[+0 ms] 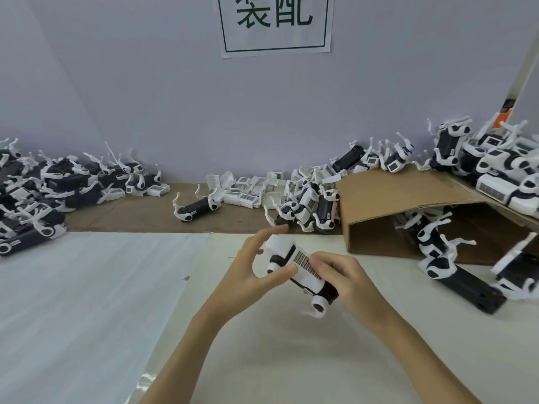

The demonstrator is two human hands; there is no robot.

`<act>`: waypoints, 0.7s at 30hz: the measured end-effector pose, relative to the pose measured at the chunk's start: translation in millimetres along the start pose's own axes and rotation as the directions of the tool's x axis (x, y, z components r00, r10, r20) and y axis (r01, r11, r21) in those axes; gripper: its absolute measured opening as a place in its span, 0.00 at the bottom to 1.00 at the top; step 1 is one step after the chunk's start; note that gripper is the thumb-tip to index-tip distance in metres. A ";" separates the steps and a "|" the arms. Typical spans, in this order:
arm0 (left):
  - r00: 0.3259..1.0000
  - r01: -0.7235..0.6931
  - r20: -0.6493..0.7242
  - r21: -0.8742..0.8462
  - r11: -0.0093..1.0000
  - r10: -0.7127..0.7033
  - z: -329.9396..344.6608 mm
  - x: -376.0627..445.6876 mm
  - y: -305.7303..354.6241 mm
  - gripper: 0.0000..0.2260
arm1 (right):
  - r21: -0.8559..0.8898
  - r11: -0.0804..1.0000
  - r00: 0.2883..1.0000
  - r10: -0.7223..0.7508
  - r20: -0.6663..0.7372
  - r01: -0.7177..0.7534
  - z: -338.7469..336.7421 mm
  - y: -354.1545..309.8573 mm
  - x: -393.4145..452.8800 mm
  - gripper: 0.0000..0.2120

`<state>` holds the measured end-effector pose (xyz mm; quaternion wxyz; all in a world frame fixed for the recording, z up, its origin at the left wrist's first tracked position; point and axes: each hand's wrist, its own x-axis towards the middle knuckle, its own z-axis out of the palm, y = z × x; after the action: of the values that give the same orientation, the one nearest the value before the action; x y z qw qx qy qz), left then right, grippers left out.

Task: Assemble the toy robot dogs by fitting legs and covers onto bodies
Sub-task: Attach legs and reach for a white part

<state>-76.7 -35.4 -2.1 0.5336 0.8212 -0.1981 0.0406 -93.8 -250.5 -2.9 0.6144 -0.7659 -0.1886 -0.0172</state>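
Here the left hand (pixel 253 268) cradles the front end of a white-and-black plastic toy robot dog (pixel 297 269), thumb pressed along its white cover while the upper fingers stretch out loosely above its head. The right hand (pixel 339 277) grips the rear of the same toy, fingers curled over the white grille cover and black body. The toy is held in the air just above the white-covered table (pixel 87 301), tilted with its rear end lower; a white leg joint juts out below the right hand, blurred.

Behind the hands, a strip of brown cardboard sheet (pixel 140 211) runs along the back of the table. On it lies a single black toy body with white legs (pixel 197 209), and just to its right a heap of loose white grille covers (pixel 250 188). A small cluster of part-assembled dogs (pixel 306 211) sits beside an open brown cardboard box (pixel 408 205) lying on its side. More dogs spill from the box's mouth (pixel 443 258) and are stacked on top of it at the far right (pixel 501 167). A large pile of black bodies with white legs (pixel 38 191) fills the left edge. On the pale wall hangs a white paper sign with green characters (pixel 274 21).
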 end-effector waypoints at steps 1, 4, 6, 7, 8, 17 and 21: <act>0.998 0.002 0.060 -0.048 0.999 0.001 -2.5 0.6 -0.3 0.27 | 0.022 1.000 1.000 0.011 0.022 -0.011 -1.3 -0.4 0.5 0.17; 1.000 0.001 0.017 -0.149 0.989 0.002 2.9 1.0 1.9 0.18 | 0.040 0.998 0.998 0.042 0.040 -0.044 0.5 0.6 0.5 0.16; 0.994 -0.020 -0.110 -0.138 0.990 0.004 8.6 3.6 0.8 0.17 | -0.042 0.999 1.000 0.011 0.013 -0.011 4.6 3.0 -0.1 0.14; 0.987 -0.011 -0.159 -0.125 0.992 -0.010 9.5 5.0 -0.9 0.18 | -0.115 0.993 1.000 -0.019 -0.009 0.018 6.6 4.8 -0.4 0.12; 0.979 0.012 -0.199 -0.127 0.992 -0.037 8.6 6.8 -2.9 0.18 | -0.197 0.980 0.999 -0.046 -0.024 0.041 7.9 6.6 -0.5 0.12; 0.950 0.194 -0.201 -0.223 0.955 -0.240 4.8 10.6 -7.5 0.26 | -0.582 0.804 0.970 -0.221 -0.106 0.120 26.0 17.7 2.5 0.22; 0.958 0.197 -0.163 -0.220 0.955 -0.236 -2.0 9.2 -9.7 0.22 | -0.456 0.888 0.984 -0.130 -0.123 0.060 19.7 24.5 6.4 0.21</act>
<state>-64.4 -32.8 -7.0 0.6316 0.7722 -0.0585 0.0386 -84.3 -234.4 -28.9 0.4311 -0.8737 -0.1700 -0.1482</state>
